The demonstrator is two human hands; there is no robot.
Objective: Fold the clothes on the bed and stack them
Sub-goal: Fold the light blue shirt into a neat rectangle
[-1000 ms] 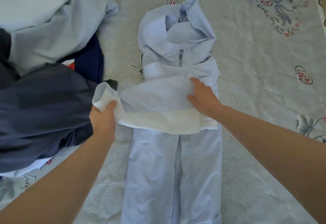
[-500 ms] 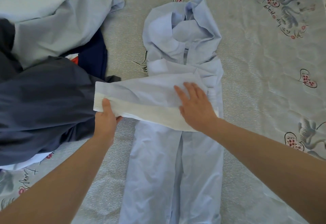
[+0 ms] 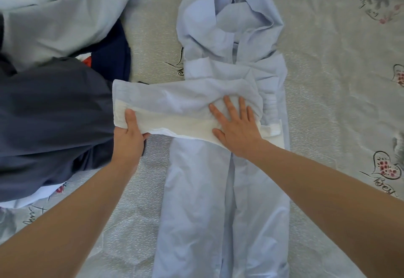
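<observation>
A light blue shirt (image 3: 218, 201) lies lengthwise on the bed, its sides folded in and its collar at the far end. One sleeve (image 3: 166, 105) stretches across it toward the left, its end over the dark pile. My left hand (image 3: 129, 133) pinches the sleeve's near edge by the cuff, thumb on top. Flat on the sleeve at the middle of the shirt lies my right hand (image 3: 237, 124), fingers straight and spread.
A heap of unfolded clothes lies at the left: a dark grey garment (image 3: 50, 116), a navy one (image 3: 111, 59) and a pale blue-grey one (image 3: 54, 15). The bed cover (image 3: 338, 81) is grey with printed hearts and writing.
The left hand has drawn the sleeve out to the left and laid it flat, changing from a fist round the cuff to a pinch. The right hand has flattened on the shirt's middle.
</observation>
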